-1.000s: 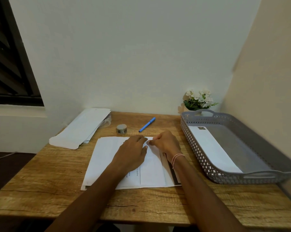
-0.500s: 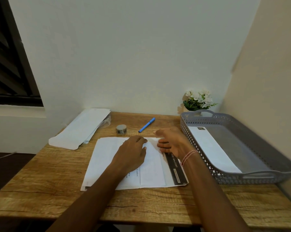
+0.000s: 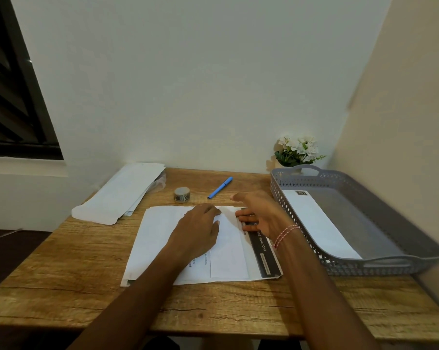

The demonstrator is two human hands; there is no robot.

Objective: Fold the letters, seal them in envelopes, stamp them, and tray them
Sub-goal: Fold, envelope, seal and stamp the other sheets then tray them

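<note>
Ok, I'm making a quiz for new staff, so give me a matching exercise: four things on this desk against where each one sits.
Things: 1 blue pen; 2 small roll; 3 envelope; 4 flowers.
Places: A lying in the grey tray; B behind the tray, in the far corner; C just beyond the letters, left of the pen; D slantwise between the roll and the tray.
Pairs: 1-D, 2-C, 3-A, 4-B.

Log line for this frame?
stage: folding letter | left hand: flat on letter | right hand: open over right edge | tray: one envelope inside
</note>
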